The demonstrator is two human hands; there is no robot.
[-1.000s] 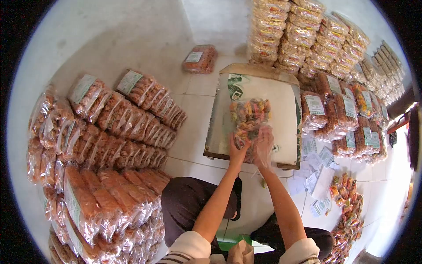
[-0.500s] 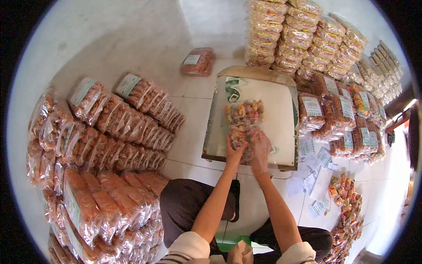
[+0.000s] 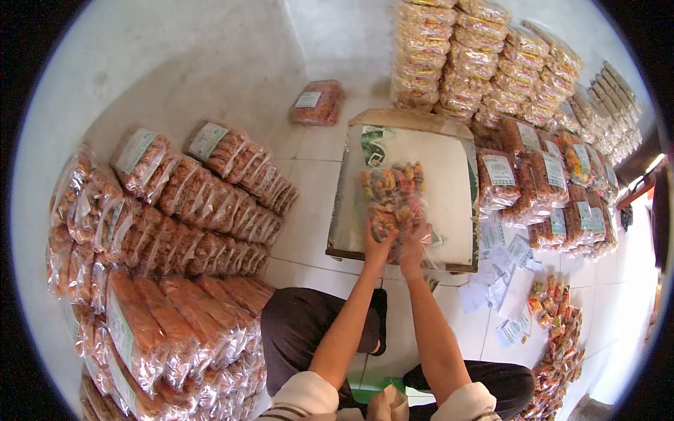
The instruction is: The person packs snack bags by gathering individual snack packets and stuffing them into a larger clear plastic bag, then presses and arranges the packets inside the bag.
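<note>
A clear plastic bag of multicoloured snacks (image 3: 394,188) lies on a low white-topped table (image 3: 449,182) in front of me. My left hand (image 3: 380,242) is closed around the near left part of the bag, its fingers against the snacks. On the near right, my right hand (image 3: 414,249) grips the bag's loose plastic, some of which sticks out past the fingers. The fingertips of both hands are partly hidden by the film and slightly blurred.
Stacked bags of brown snacks (image 3: 203,189) and long orange-brown packs (image 3: 161,309) stand left. Labelled packs (image 3: 526,168) sit right of the table, with tall stacks (image 3: 484,56) behind. Paper labels (image 3: 502,274) and small colourful packets (image 3: 558,330) lie on the floor. One pack (image 3: 317,103) sits alone.
The snacks, split into two groups before, now sit together as one mass in the bag. Both hands have shifted slightly toward me, still at the bag's near end. The view has moved a little.
</note>
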